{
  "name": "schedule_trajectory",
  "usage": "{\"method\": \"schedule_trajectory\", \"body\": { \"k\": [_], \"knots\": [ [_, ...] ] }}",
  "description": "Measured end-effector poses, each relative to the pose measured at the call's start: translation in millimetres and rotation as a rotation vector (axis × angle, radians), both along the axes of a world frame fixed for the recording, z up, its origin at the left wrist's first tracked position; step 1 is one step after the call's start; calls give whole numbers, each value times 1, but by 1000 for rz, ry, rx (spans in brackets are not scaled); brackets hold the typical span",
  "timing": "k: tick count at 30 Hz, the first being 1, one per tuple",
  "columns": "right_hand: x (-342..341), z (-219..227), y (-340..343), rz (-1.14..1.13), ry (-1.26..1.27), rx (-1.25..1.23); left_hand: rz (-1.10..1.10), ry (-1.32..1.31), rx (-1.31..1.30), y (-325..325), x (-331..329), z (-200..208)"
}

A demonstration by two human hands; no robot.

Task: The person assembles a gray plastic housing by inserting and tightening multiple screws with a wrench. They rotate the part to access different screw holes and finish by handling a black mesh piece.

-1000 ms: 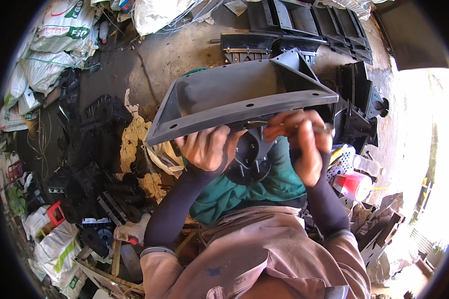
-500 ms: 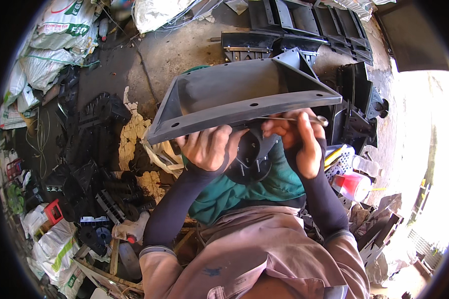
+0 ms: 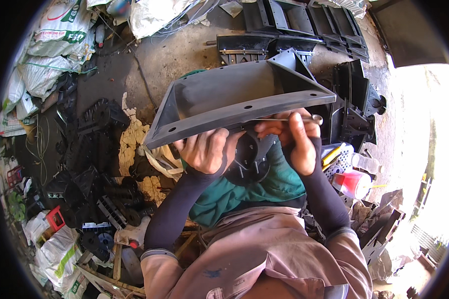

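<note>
A large dark grey trough-like part (image 3: 229, 89), with slanted end walls and a holed front flange, is tilted up over my lap. My left hand (image 3: 207, 151) is closed beneath the flange, its fingers curled against the part's underside. My right hand (image 3: 300, 142) pinches a slim metal wrench (image 3: 284, 119) with a rounded end. The wrench's shaft points left under the flange, and its far tip is hidden. Between my hands a black round bracket (image 3: 249, 159) with protruding bolts shows below the trough; how the two join is hidden.
Several black trough parts (image 3: 294, 20) stand on the floor ahead, more (image 3: 354, 104) at the right. A cup of red drink (image 3: 351, 183) and a clear bottle (image 3: 366, 163) are by my right arm. White sacks (image 3: 60, 35) and black parts (image 3: 105, 112) crowd the left.
The whole view has shifted slightly. The wrench and my right hand have moved a little left along the flange; my left hand keeps its hold.
</note>
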State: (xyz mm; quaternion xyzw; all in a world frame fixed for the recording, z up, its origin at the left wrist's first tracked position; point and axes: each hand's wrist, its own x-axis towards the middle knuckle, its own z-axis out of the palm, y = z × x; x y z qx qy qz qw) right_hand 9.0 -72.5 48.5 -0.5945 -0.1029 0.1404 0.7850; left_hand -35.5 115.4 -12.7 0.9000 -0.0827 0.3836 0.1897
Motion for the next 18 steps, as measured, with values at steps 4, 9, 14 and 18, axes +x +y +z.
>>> {"method": "schedule_trajectory", "body": {
  "k": [4, 9, 14, 18],
  "knots": [
    [-20, 13, 30, -19, -835, -580, 14, 38, 121, 3, 0, 5],
    [-19, 1, 9, -163, -218, -72, 6, 18, -14, -4, 0, 5],
    [1, -22, -19, 1, 143, 88, -16, -2, 9, -2, 0, 0],
    [2, -20, -17, -171, 140, 164, -8, -12, -5, -1, 1, -2]
  ]
}}
